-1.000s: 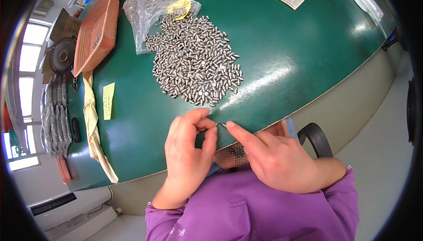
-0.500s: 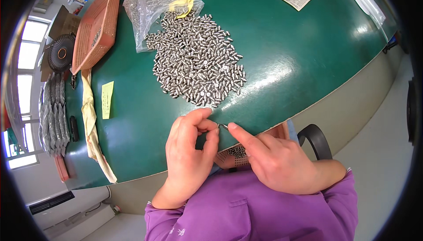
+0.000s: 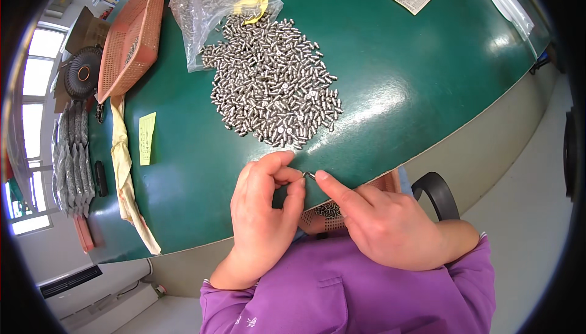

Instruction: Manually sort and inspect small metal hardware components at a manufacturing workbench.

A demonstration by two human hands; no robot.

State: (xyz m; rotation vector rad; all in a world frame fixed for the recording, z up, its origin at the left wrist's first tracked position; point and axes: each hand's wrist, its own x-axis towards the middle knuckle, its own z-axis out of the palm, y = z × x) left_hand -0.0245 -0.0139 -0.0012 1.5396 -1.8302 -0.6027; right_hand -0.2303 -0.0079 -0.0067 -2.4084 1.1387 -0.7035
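Observation:
My left hand (image 3: 261, 209) is above the table's near edge, thumb and index finger pinched on a small metal part (image 3: 304, 174), most of it hidden by the fingertips. From the right, my right hand (image 3: 390, 227) meets it, its index finger stretched along a thin dark metal piece (image 3: 312, 176) whose tip is at the pinched part. The other right fingers are curled under and mostly hidden, so the full shape of that piece does not show. Just beyond the hands, a broad pile of small silvery metal fittings (image 3: 274, 84) is spread on the green tabletop (image 3: 403, 120).
A clear plastic bag (image 3: 207, 10) of fittings with a yellow slip lies behind the pile. Left stand a pink basket (image 3: 131, 47), a cloth strip (image 3: 122, 163), a yellow note (image 3: 146, 139) and a black fan (image 3: 83, 73). Below the table edge, another basket (image 3: 314, 221) holds dark small parts.
Both hands keep almost the same place and grip. The view has shifted very slightly; the pile and bag look unchanged.

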